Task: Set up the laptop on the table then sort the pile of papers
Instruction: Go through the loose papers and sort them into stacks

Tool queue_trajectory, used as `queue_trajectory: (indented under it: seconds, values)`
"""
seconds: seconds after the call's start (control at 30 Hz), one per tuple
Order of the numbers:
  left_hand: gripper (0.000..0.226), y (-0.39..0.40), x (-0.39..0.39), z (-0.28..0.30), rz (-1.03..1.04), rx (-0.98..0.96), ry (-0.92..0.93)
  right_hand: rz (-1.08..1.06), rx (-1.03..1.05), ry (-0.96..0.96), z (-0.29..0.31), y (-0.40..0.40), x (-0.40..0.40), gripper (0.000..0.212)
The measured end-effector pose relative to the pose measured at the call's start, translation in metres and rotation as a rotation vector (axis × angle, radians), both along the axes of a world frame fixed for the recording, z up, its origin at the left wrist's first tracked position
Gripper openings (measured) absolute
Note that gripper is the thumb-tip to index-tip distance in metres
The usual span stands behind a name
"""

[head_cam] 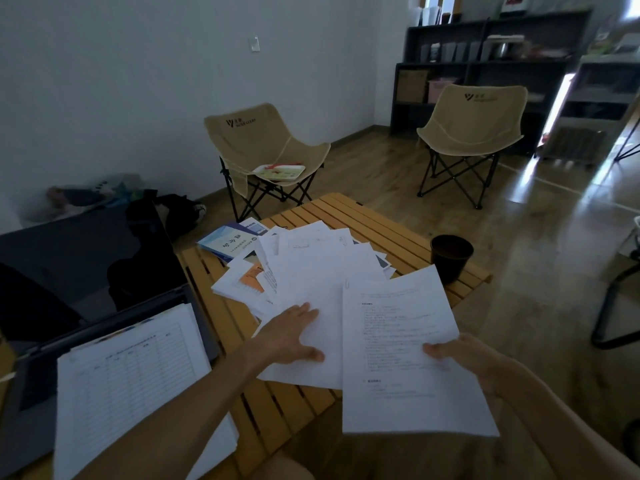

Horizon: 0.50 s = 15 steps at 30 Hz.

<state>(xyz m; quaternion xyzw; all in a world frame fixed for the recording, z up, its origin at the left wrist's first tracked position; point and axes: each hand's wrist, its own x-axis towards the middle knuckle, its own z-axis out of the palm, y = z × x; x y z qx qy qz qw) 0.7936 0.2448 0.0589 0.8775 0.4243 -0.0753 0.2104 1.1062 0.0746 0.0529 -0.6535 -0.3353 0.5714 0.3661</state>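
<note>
An open laptop [86, 265] with a dark screen stands on the left of the wooden slatted table [388, 223]. A stack of printed table sheets [131, 382] lies over its keyboard. A loose fan of white papers [311, 265] covers the table's middle. My left hand [291, 336] rests flat, fingers straight, on the near sheets of that pile. My right hand [460, 355] grips a clipped, printed document [401, 358] by its right edge, lifted above the table's near right part.
A blue booklet [228, 242] lies at the pile's far left. A black cup [451, 258] stands at the table's right edge. Two beige folding chairs [266, 150] [474, 126] stand beyond, with dark shelving [485, 64] behind. A dark bag [176, 213] lies on the floor.
</note>
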Motion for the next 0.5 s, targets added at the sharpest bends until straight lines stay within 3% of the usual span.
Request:
queue_trajectory:
  seconds: [0.2,0.27,0.37,0.43,0.5]
  values:
    - [0.081,-0.02,-0.003,-0.006,0.08,0.115,-0.049,0.013,-0.013,-0.005,-0.003,-0.009,-0.001,0.045]
    - [0.059,-0.026,-0.006,-0.008,0.092,0.222,-0.087,0.007,-0.006,0.017,-0.002,-0.01,-0.002,0.049]
    - [0.057,-0.031,-0.006,-0.008,0.086,0.411,-0.155,0.011,0.019,0.022,0.002,-0.012,-0.005,0.042]
    - [0.052,-0.035,0.0,-0.007,0.185,0.346,-0.226,0.008,0.03,0.022,0.004,-0.014,-0.005,0.033]
    - [0.066,-0.046,0.009,-0.008,0.266,0.229,-0.222,-0.006,0.024,0.016,0.005,-0.015,-0.004,0.028]
